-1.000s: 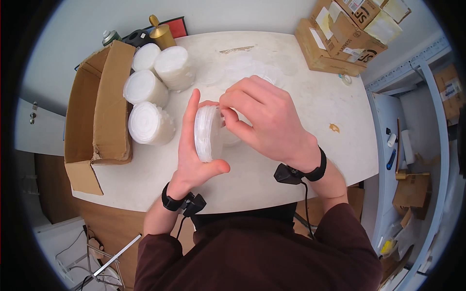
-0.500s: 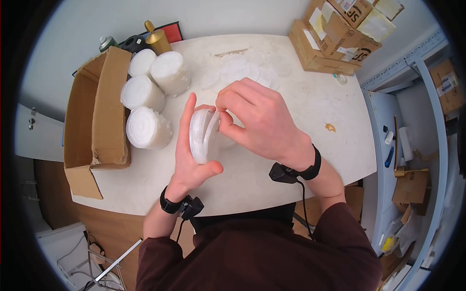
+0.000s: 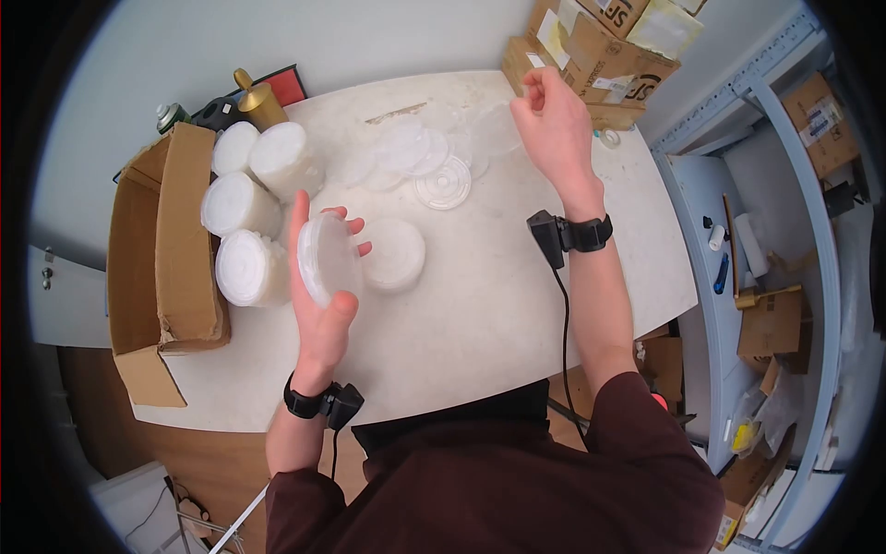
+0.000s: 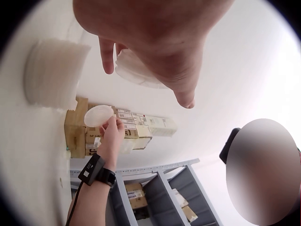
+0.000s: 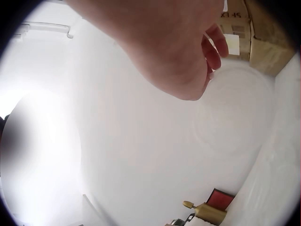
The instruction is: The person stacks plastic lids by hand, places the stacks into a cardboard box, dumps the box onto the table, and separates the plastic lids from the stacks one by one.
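Note:
My left hand [image 3: 320, 319] grips a short stack of translucent plastic lids [image 3: 329, 258] on edge, the thumb along the near side and fingertips showing past the far side. Over the back right of the table, my right hand [image 3: 556, 129] pinches a single clear plastic lid [image 4: 99, 115] by its rim. In the right wrist view this round lid [image 5: 235, 113] hangs beyond the fingertips. A stack of lids [image 3: 397, 255] stands on the table just right of my left hand. Farther back, several loose lids [image 3: 443, 183] lie spread and overlapping.
Tall white stacks of lids [image 3: 242, 205] stand at the left beside an open cardboard box [image 3: 189, 231]. Behind them are a gold container [image 3: 262, 103] and a spray can [image 3: 171, 116]. Shipping boxes [image 3: 591, 65] are piled at the back right, near a tape roll [image 3: 609, 138].
My right hand has pulled one lid off the stack in my left hand and carried it to the back right. My left hand has shifted left with the remaining lids.

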A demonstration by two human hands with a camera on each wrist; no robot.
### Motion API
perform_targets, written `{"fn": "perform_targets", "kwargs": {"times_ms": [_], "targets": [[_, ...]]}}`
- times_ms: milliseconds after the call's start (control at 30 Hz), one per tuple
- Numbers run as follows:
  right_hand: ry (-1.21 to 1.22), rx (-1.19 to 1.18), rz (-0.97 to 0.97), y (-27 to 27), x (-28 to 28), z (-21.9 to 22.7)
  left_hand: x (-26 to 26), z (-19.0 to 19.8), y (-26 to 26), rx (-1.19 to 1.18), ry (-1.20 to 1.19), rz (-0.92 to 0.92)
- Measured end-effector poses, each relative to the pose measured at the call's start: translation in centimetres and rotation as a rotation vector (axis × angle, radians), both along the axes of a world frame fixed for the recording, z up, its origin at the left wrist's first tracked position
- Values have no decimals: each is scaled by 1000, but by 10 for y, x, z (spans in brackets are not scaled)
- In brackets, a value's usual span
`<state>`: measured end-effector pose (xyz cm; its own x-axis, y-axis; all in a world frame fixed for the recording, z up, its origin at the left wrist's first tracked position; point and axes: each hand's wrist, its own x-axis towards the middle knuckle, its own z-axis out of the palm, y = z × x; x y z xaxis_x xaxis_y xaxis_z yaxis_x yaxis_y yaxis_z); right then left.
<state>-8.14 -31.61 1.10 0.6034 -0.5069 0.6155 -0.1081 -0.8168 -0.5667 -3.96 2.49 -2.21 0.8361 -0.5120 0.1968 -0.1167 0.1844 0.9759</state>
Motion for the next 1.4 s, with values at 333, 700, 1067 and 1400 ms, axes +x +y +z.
{"fn": "perform_targets", "kwargs": {"times_ms": [333,700,1067,1400], "targets": [[143,-79,-198,-28,10,-40,-2,-4,-2,44,-35,-24],[442,172,542,83,-19,39,3,-15,8,121,-287,-117],[20,-122,723,143,-17,25,-1,-12,6,36,-214,-183],[17,-171,696,138,-19,25,-5,-7,3,-35,-14,-167]]}}
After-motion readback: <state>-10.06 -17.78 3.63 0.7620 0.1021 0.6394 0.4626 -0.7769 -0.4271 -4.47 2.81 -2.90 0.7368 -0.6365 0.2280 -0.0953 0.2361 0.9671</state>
